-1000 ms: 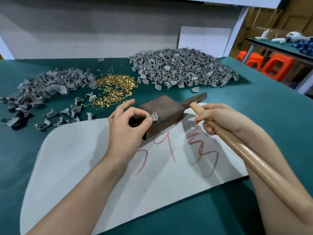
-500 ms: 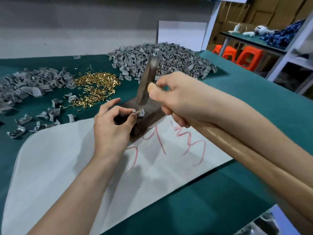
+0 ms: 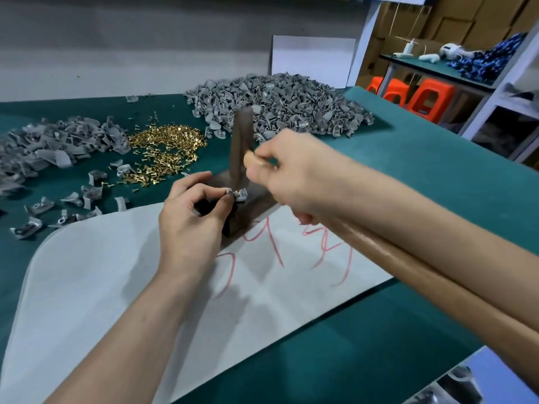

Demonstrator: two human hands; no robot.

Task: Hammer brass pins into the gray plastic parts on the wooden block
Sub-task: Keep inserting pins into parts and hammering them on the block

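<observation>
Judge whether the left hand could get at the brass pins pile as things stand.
Probably yes: the brass pins lie just beyond the left hand, only loose gray parts between. It would first have to release the gray part it pinches on the wooden block.

Dark wooden block (image 3: 251, 212) on a white sheet (image 3: 87, 287), 1 gray plastic part (image 3: 243, 196) with a brass pin (image 3: 236, 195) on its top, hammer (image 3: 240, 135) with dark head upright just above, loose brass pins (image 3: 166, 150) heaped between 2 gray part piles (image 3: 280, 103)
</observation>
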